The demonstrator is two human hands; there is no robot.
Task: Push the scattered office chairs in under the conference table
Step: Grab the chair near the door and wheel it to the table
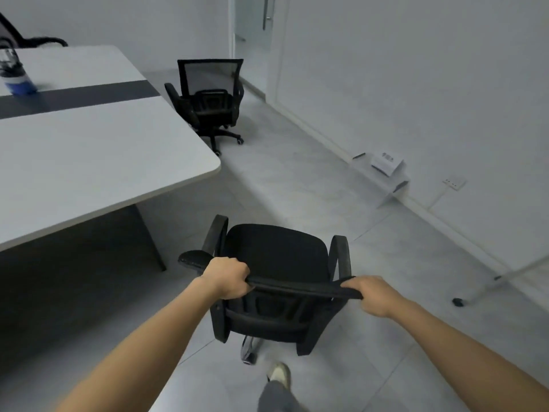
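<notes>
A black office chair (276,254) stands on the floor right in front of me, off the near right corner of the white conference table (98,162). My left hand (228,281) and my right hand (371,295) both grip the top edge of its backrest. A second black mesh chair (208,96) stands farther off beside the table's far right edge, turned away from the table. Part of a third dark chair (35,40) shows behind the table at the top left.
A blue-based bottle (16,75) stands on the table at the left. A dark strip runs across the tabletop. White boxes and papers (386,168) lie along the right wall, near a wall socket (453,183). A glass door (255,31) is at the back. My shoe (279,374) is below the chair.
</notes>
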